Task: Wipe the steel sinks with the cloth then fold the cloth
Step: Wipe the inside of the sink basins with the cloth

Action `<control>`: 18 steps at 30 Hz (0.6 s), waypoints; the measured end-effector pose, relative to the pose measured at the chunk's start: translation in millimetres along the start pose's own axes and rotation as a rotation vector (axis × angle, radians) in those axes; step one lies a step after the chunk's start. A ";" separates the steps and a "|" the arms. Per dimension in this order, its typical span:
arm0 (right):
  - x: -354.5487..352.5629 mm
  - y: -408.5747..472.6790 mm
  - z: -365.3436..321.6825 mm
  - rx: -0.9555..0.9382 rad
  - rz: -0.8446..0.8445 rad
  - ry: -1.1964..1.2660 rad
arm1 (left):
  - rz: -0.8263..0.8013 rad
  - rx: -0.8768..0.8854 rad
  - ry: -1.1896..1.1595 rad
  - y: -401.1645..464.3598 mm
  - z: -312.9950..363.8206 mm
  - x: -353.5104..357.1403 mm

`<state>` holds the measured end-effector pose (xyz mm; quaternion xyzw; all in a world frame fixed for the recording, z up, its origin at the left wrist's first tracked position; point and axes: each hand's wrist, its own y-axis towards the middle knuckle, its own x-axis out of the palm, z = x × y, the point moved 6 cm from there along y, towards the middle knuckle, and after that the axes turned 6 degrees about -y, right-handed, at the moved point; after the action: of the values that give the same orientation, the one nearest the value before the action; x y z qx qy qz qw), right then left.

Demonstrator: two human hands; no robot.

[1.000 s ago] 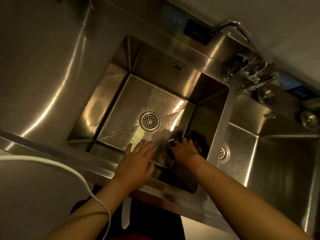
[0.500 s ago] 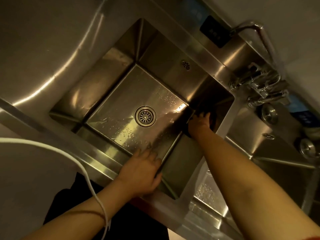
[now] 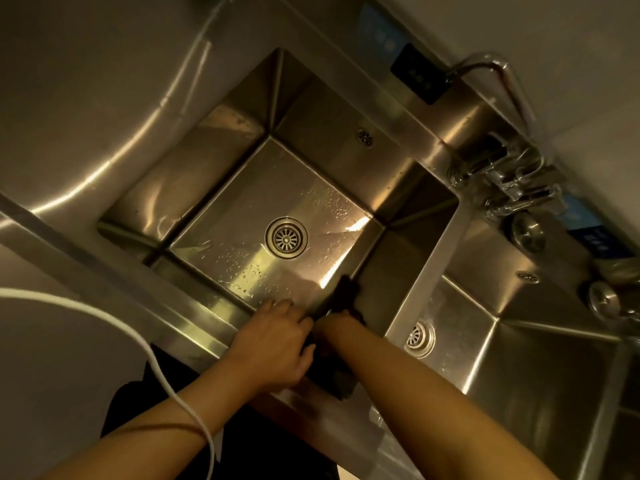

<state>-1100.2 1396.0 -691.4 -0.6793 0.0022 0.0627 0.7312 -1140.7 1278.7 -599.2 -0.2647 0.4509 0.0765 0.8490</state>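
Sinks, steel, two basins side by side in one counter. Left sink [image 3: 221, 161]: square, deep, round drain [image 3: 286, 238] at the middle of its floor, water drops scattered on the floor, small overflow grille [image 3: 365, 137] on the far wall. Right sink [image 3: 540, 362]: partly in view, own drain [image 3: 419, 338] near its left wall.

Cloth [image 3: 344, 296]: dark, bunched, lying in the near right corner of the left sink, against the right wall and running down toward the near wall.

Left hand [image 3: 277, 344]: over the near edge of the left sink, fingers bent, fingertips at the basin floor and touching the cloth's edge; whether they grip it cannot be told.

Right hand [image 3: 329, 322]: reaches into the same corner, mostly hidden behind the left hand and the cloth; grip cannot be told.

Taps [image 3: 509, 181]: chrome, on the ledge behind the divider between the sinks, curved spout [image 3: 491, 64] above them.

Cable [image 3: 104, 317]: white, curving across the lower left and over the left forearm.

Control panel [image 3: 417, 76]: dark, on the back ledge.
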 end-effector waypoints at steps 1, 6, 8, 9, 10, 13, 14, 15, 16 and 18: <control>1.9 -2.8 -5.5 -0.038 -0.027 -0.024 | 0.005 0.003 -0.002 -0.4 0.5 -0.5; 2.5 -21.6 6.9 -0.075 0.004 -0.091 | -0.028 -0.005 -0.030 -2.2 1.1 -5.5; -10.6 -35.8 22.4 -0.058 0.130 -0.076 | -0.021 0.009 -0.067 -3.2 2.4 -10.1; -20.9 -45.2 32.4 -0.049 0.230 -0.048 | 0.004 0.014 -0.090 -2.9 2.6 -14.6; -30.4 -54.3 44.5 -0.032 0.326 -0.016 | 0.033 0.012 -0.125 -1.9 1.4 -20.1; -57.3 -75.9 81.8 0.046 0.524 -0.037 | 0.061 0.010 -0.185 11.8 -11.2 -43.4; -68.7 -80.8 91.5 0.069 0.582 -0.073 | 0.098 0.016 -0.174 19.1 -17.8 -55.7; -80.9 -83.4 98.2 0.081 0.633 -0.111 | 0.141 0.018 -0.160 27.1 -26.3 -70.7; -95.2 -85.5 102.9 0.083 0.678 -0.141 | 0.181 0.011 -0.152 34.9 -38.2 -85.6; -123.9 -89.0 110.6 0.082 0.741 -0.144 | 0.255 -0.005 -0.134 51.0 -66.2 -115.6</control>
<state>-1223.8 1488.8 -583.5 -0.5963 0.1989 0.3704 0.6838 -1274.7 1300.2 -555.3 -0.2017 0.4230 0.2024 0.8599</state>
